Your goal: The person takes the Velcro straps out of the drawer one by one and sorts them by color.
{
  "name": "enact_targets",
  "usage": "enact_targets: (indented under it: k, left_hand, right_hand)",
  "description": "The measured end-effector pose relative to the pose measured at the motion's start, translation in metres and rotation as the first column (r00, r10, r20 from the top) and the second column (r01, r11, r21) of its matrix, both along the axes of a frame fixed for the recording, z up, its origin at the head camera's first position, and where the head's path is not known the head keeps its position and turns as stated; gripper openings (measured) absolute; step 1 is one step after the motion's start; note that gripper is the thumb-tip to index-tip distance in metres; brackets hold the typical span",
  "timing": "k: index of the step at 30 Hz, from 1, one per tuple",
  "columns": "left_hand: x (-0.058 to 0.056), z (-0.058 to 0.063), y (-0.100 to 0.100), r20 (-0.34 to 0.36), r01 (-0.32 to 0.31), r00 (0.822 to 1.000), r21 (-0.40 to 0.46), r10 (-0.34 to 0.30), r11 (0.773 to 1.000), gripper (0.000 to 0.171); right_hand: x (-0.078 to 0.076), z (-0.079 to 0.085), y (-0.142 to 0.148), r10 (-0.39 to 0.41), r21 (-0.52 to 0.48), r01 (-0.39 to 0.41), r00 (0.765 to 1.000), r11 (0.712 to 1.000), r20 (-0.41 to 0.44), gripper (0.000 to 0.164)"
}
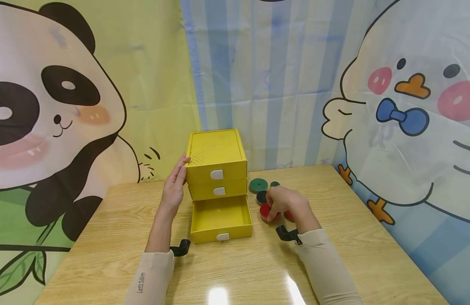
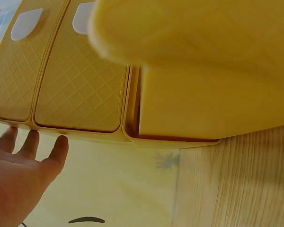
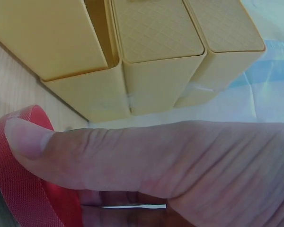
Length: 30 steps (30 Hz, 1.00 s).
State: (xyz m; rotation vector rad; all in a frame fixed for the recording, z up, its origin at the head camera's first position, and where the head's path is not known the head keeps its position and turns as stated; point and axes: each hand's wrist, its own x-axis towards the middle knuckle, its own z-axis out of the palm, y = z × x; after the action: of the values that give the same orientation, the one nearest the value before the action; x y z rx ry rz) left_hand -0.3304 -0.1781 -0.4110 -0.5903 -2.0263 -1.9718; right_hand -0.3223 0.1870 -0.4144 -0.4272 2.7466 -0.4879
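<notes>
A small yellow drawer cabinet point(image 1: 216, 148) stands on the table with its bottom drawer point(image 1: 221, 220) pulled out and nothing inside it. Against the cabinet's left side rests my left hand point(image 1: 174, 188), fingers fairly straight; the left wrist view shows its fingertips along the cabinet edge. To the right of the open drawer, my right hand point(image 1: 286, 201) pinches a roll of red ribbon point(image 3: 26, 175), thumb on its woven outer band and other fingers partly hidden behind. The roll is low, close over the table.
Beyond the right hand lie a green roll point(image 1: 258, 185), a smaller green roll point(image 1: 274, 184) and a dark roll point(image 1: 261, 197). Another red roll point(image 1: 289, 215) is partly covered by the right hand. Printed curtains point(image 1: 280, 84) hang behind the wooden table point(image 1: 128, 224).
</notes>
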Motion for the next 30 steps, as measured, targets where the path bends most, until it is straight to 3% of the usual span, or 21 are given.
enact_targets:
  k: [15,30]
  left_hand:
    - [0.0005,0.0006,-0.0001,0.001,-0.004,1.000,-0.012,0.004,1.000,0.049]
    - [-0.0004,-0.0005,-0.0006,0.010,-0.012,1.000,-0.011,0.013,1.000,0.050]
  right_hand:
    - [-0.0014,-0.0054,-0.0071,-0.018,0.130,0.017,1.000,0.991,0.008,0.036]
    - [-0.0025,-0.0031,-0.0086,-0.020,0.092,0.020,1.000,0.996,-0.003,0.031]
